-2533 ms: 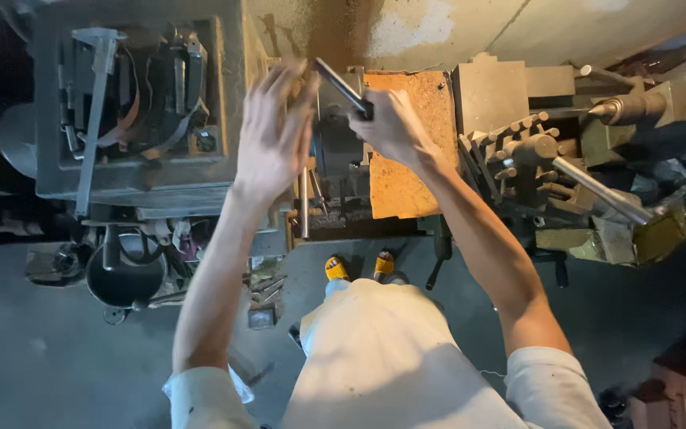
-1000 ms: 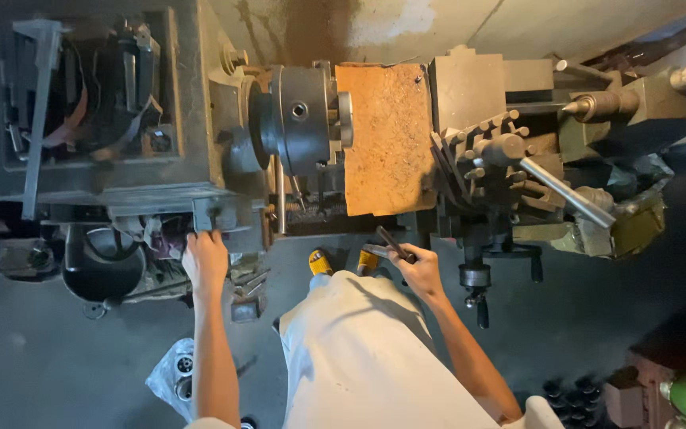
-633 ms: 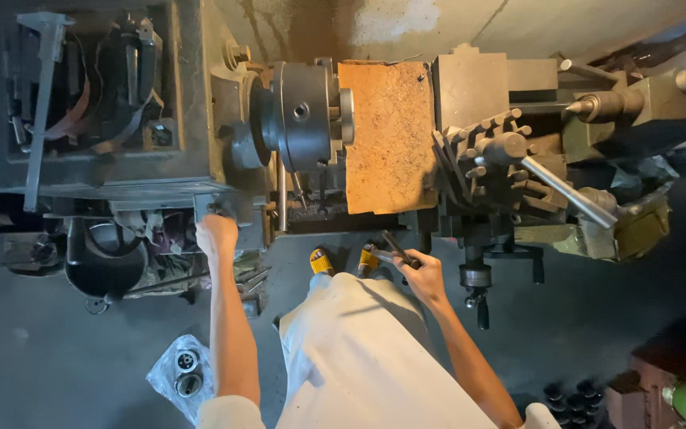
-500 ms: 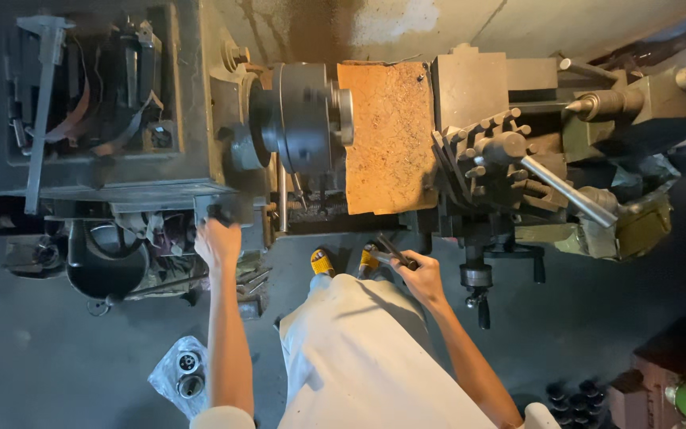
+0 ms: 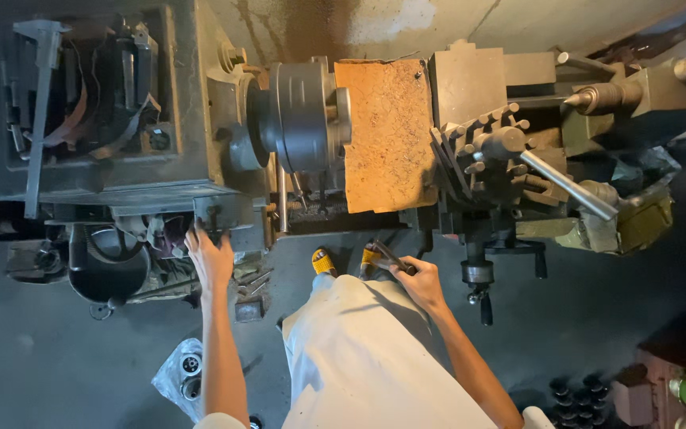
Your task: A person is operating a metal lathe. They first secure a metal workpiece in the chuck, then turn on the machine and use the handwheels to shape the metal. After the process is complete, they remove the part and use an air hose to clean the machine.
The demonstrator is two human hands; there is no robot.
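I stand at a lathe and look straight down at it. My left hand (image 5: pixel 211 258) reaches to the grey control box (image 5: pixel 224 216) on the front of the headstock, fingers against it. My right hand (image 5: pixel 416 280) hangs low by my waist and is closed on a dark metal chuck key (image 5: pixel 391 256). The round grey chuck (image 5: pixel 302 117) looks blurred, as if turning. A brown board (image 5: pixel 387 135) lies over the bed right of the chuck.
The tool post (image 5: pixel 492 151) with its long handle (image 5: pixel 569 187) stands to the right, and the tailstock (image 5: pixel 637 91) beyond it. A dark bucket (image 5: pixel 105 266) sits under the headstock. A plastic bag with metal parts (image 5: pixel 186 377) lies on the floor.
Both hands came down from the chuck. The right hand dropped to my waist with the key, the left moved to the control box, and the chuck went from sharp to blurred.
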